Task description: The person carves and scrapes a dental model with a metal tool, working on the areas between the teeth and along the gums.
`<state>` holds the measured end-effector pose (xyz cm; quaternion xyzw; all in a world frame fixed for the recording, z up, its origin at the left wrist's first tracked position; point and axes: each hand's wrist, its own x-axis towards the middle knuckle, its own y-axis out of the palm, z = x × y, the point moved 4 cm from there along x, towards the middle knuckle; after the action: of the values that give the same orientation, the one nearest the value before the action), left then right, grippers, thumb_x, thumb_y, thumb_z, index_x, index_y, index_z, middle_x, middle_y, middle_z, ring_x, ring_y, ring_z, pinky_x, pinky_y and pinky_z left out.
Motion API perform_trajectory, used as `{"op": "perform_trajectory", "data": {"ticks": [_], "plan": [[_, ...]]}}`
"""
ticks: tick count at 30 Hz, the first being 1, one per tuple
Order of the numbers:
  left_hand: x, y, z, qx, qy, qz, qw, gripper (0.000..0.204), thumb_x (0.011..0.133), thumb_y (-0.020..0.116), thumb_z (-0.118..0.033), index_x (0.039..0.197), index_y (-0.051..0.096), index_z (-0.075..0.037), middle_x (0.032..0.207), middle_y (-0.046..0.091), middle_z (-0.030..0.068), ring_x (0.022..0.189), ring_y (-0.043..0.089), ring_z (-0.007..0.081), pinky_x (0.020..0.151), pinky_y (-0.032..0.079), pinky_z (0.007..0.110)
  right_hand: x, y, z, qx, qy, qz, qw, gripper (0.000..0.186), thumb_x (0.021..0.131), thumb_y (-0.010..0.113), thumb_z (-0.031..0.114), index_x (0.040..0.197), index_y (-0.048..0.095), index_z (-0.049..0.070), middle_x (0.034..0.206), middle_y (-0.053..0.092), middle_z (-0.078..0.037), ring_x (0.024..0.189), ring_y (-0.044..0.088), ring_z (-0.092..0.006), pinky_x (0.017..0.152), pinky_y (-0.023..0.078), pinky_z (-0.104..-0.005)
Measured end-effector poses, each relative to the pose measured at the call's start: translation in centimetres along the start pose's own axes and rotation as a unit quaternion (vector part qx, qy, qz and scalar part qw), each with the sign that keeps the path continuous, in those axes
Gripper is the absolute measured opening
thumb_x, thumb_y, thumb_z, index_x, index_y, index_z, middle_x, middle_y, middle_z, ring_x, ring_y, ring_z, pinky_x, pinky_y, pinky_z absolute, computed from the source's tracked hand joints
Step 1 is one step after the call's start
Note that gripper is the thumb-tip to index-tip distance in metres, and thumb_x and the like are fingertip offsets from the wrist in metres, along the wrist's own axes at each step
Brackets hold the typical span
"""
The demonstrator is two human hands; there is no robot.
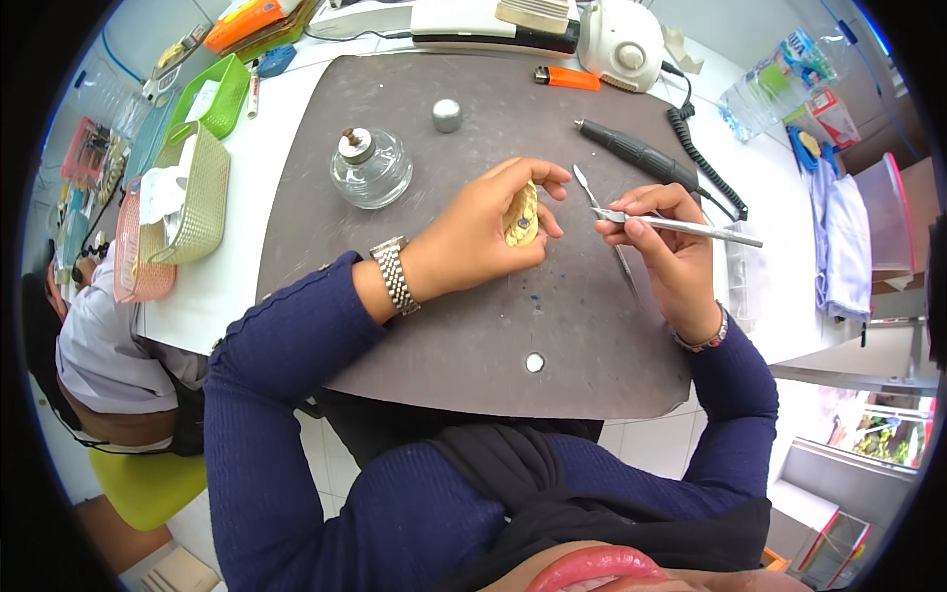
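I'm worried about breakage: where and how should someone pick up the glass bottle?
Take the glass bottle by its wide, round body, probably from its left: it stands upright, the metal neck is narrow, and the left hand is to its right.

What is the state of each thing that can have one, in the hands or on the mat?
Yellow dental cast, held in left hand
Slim metal tool, held in right hand
Second metal tool, lying on mat
Glass lamp, upright, uncapped, no flame visible
Silver cap, off the lamp, standing
Black handpiece, lying on mat
Orange lighter, lying, no flame visible
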<state>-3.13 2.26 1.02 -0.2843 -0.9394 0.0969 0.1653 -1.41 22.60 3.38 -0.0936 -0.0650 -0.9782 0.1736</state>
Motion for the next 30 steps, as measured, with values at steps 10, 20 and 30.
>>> {"op": "perform_trajectory", "data": {"ticks": [10,20,30], "plan": [[-0.5,0.2,-2.2,0.046,0.036,-0.014,0.998,0.069,0.08,0.068,-0.001,0.14,0.036,-0.007,0.119,0.051,0.0082,0.091,0.062,0.0153,0.081,0.052,0.026,0.4,1.9,2.1,-0.215,-0.173,0.078,0.958,0.016,0.085,0.064,-0.007,0.099,0.059,0.0,0.104,0.065,-0.011,0.097,0.066,-0.0187,0.084,0.055,-0.0299],[-0.6,1.7,-1.6,-0.172,-0.008,0.065,0.983,0.08,0.082,0.066,0.002,0.143,0.016,-0.007,0.133,0.035,0.0111,0.124,0.046,0.0209,0.096,0.05,0.031,0.9,1.8,2.8,-0.249,-0.2,0.108,0.942,0.018,0.085,0.065,-0.005,0.101,0.061,0.001,0.107,0.066,-0.012,0.107,0.064,-0.02,0.086,0.054,-0.0295],[-0.9,1.8,-2.6,-0.304,-0.072,0.063,0.948,0.077,0.083,0.066,0.001,0.146,0.022,-0.006,0.138,0.039,0.0114,0.117,0.054,0.0185,0.098,0.048,0.031,0.1,2.1,3.8,-0.291,-0.29,0.141,0.901,0.024,0.075,0.07,-0.01,0.094,0.061,0.001,0.098,0.069,-0.012,0.109,0.064,-0.0313,0.091,0.054,-0.0343]]}}
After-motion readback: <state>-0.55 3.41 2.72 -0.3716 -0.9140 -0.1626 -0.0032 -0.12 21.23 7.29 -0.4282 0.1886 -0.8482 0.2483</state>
